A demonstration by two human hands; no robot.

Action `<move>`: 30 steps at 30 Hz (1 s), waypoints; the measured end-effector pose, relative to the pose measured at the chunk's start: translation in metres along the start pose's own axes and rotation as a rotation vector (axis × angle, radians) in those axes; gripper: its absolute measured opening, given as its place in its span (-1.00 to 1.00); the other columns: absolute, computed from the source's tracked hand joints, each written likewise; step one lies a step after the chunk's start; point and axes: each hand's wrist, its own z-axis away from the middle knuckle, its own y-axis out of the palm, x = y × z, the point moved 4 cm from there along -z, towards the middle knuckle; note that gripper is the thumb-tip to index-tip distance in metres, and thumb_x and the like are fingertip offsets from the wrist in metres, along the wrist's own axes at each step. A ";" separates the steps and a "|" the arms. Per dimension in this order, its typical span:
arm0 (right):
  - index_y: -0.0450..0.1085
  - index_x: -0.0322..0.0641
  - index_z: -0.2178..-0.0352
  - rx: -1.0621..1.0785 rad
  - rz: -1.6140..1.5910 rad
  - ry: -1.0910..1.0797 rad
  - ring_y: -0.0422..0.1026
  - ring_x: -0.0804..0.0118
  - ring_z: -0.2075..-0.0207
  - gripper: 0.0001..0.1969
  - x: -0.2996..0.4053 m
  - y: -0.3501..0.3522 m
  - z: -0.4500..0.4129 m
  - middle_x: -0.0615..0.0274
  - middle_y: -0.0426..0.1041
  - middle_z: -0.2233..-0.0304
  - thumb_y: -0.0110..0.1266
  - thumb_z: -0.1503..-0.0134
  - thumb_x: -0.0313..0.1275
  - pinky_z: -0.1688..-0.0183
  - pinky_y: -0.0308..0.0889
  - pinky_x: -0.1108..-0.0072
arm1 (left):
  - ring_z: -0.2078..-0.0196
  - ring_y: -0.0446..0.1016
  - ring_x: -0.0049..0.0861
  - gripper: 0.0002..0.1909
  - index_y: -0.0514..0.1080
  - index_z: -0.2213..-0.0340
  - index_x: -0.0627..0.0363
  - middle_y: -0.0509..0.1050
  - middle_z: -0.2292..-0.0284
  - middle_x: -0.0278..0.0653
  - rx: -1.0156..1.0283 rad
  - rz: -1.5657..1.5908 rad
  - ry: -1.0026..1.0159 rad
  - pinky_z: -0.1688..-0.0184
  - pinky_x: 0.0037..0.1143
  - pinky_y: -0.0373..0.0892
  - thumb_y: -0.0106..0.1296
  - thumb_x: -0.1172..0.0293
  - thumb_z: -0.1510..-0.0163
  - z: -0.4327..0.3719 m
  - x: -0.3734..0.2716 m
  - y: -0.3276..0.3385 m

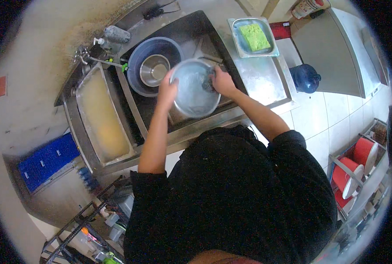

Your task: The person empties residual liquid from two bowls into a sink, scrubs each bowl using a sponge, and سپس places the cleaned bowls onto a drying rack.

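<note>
A round metal bowl [192,99] is tilted over the sink, its pale inside facing me and slightly blurred. My left hand [168,90] grips its left rim. On the right side of the bowl, my right hand [223,82] presses a dark scouring pad [208,82] against the inner wall. Behind the bowl stands a grey-blue plastic basin [136,77], partly covered by it. A smaller steel bowl [146,71] rests inside that basin. Both stand in the dark sink basin [196,24], where some blurred utensils [209,57] lie farther back.
Left of the sink is a long metal pan [100,115] of cloudy yellowish liquid, under a faucet [106,62]. Soap bottles [111,39] stand behind. On the right drainboard [265,82] sits a steel tray [240,51] with a green sponge [254,37]. A blue water jug [305,78] stands beyond.
</note>
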 end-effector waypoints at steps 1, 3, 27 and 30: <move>0.22 -0.20 0.01 0.027 0.083 -0.230 0.51 -0.29 0.25 -0.65 0.017 -0.007 0.005 -0.24 0.50 0.23 -0.03 -0.19 -0.33 0.19 0.42 0.07 | 0.00 0.47 -0.41 -0.45 0.33 -0.14 0.13 0.49 0.00 -0.09 -0.002 0.003 0.004 -0.09 -0.49 0.31 -0.07 0.60 -0.08 -0.011 -0.006 -0.005; 0.22 -0.16 0.04 0.053 0.170 -0.461 0.51 -0.29 0.28 -0.68 0.047 -0.024 0.011 -0.21 0.50 0.27 -0.02 -0.18 -0.36 0.22 0.43 0.07 | 0.05 0.47 -0.47 -0.46 0.41 -0.09 0.09 0.53 0.05 -0.15 0.460 -0.150 -0.043 -0.04 -0.53 0.33 -0.14 0.64 -0.06 -0.020 -0.012 0.008; 0.20 -0.34 0.09 -0.036 -0.027 -0.184 0.45 -0.30 0.16 -0.61 0.032 -0.011 -0.047 -0.38 0.38 0.08 0.04 -0.21 -0.26 0.14 0.39 0.13 | -0.10 0.42 -0.20 -0.54 0.47 0.00 0.16 0.46 -0.05 -0.04 -0.172 -0.158 0.027 -0.15 -0.39 0.28 -0.14 0.68 -0.07 -0.005 -0.035 0.015; 0.28 -0.24 0.09 -0.293 -0.062 -0.684 0.41 -0.25 0.10 -0.68 0.078 -0.051 -0.029 -0.25 0.36 0.07 0.09 -0.17 -0.34 0.10 0.38 0.16 | -0.05 0.45 -0.25 -0.59 0.44 -0.03 0.16 0.47 -0.02 -0.05 -0.180 0.111 -0.073 -0.11 -0.41 0.29 -0.14 0.61 -0.17 -0.018 -0.011 0.008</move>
